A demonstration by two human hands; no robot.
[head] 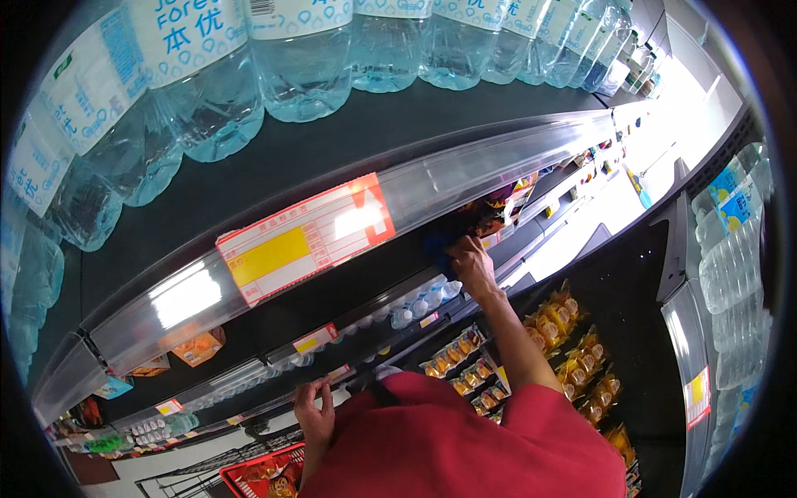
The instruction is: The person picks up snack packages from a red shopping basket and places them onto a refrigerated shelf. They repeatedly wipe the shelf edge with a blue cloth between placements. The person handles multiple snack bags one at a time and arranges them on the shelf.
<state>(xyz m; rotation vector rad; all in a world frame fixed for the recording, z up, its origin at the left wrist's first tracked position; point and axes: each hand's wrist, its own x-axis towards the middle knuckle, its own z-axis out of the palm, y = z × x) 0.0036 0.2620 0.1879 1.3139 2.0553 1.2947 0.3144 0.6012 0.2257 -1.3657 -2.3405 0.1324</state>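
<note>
My right hand point(471, 264) reaches under the upper shelf with its fingers curled. They close on a dark blue thing point(438, 246), blurred and in shadow, which looks like cloth. Just beyond the fingers stand purple and orange snack packs point(507, 199). Low in the picture, beside my red shirt point(436, 442), my left hand point(314, 408) hangs by a lower shelf edge. Its fingers are bent and apart, with nothing seen in them. Whether it touches the edge cannot be told.
Large water bottles point(305, 75) line the upper shelf point(398, 124), whose front carries a price tag point(305, 239). Smaller bottles point(420, 305) stand lower. Packaged baked goods point(576, 367) hang or lie at right. A red basket point(233, 476) holds packages below. More bottles point(731, 274) stand far right.
</note>
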